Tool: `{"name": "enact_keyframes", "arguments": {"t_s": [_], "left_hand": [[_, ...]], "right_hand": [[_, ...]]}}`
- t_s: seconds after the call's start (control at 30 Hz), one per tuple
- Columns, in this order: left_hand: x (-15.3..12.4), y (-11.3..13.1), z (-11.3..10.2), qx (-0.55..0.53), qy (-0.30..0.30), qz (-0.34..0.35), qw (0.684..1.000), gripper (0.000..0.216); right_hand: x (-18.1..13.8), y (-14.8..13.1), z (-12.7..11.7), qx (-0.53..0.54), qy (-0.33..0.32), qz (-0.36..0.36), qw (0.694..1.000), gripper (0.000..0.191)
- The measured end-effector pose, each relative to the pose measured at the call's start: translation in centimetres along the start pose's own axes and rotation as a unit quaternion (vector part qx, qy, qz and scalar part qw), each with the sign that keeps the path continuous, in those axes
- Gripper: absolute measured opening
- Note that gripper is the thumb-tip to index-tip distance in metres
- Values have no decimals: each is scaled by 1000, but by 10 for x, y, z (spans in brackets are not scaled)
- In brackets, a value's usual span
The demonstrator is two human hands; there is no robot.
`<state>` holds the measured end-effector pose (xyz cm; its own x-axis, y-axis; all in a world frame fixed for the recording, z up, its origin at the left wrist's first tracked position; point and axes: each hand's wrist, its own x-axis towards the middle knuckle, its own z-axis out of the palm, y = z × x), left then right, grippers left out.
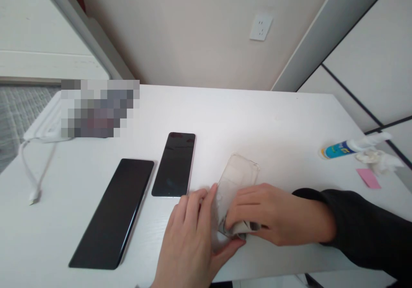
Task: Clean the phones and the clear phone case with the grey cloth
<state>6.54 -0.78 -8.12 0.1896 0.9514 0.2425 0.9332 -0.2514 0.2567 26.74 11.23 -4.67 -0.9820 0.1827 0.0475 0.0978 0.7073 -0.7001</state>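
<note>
A clear phone case (240,174) lies on the white table (244,120) near the front edge. My left hand (189,241) grips the case's near left side, thumb under its lower end. My right hand (277,213), in a black sleeve, presses a small grey cloth (236,228) onto the case's lower part with closed fingers. A phone (174,163) with a dark screen lies face up just left of the case. Further left lies a larger dark phone (114,213), set at a slant.
A white cable (30,174) trails along the table's left edge. At the far right lie a small spray bottle (346,147), a crumpled tissue (378,159) and a pink note (368,178). A wall socket (260,26) sits on the wall behind.
</note>
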Motion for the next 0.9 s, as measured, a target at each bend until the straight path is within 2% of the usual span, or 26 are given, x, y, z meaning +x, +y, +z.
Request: {"name": "enact_keyframes", "arguments": {"t_s": [0.1, 0.23, 0.3, 0.37, 0.43, 0.57, 0.67, 0.73, 0.83, 0.9], "left_hand": [[0, 1, 0, 1, 3, -2, 1000, 88], [0, 1, 1, 7, 3, -11, 1000, 90], [1, 1, 1, 8, 2, -9, 1000, 89], [1, 1, 1, 7, 3, 1, 1000, 87], [1, 1, 2, 6, 3, 10, 1000, 88], [0, 2, 3, 14, 2, 5, 1000, 92], [0, 2, 3, 19, 9, 5, 1000, 92], [0, 2, 2, 23, 14, 7, 1000, 89], [1, 1, 3, 27, 18, 16, 999, 85], [1, 1, 3, 25, 16, 15, 999, 84]], "right_hand": [[-3, 10, -11, -100, 13, -19, 995, 20], [-6, 21, -24, -243, 94, 39, 965, 26], [-4, 18, -18, -211, 84, 13, 974, 25], [-1, 13, -8, -137, 39, -38, 989, 21], [0, 13, -4, -109, 29, -59, 992, 18], [-3, 33, -21, -204, 128, 15, 970, 28], [-5, 38, -25, -231, 150, 39, 960, 32], [-3, 29, -15, -179, 130, 16, 975, 30], [0, 16, -1, -66, 61, -45, 995, 24], [0, 17, -2, -91, 57, -39, 993, 19]]}}
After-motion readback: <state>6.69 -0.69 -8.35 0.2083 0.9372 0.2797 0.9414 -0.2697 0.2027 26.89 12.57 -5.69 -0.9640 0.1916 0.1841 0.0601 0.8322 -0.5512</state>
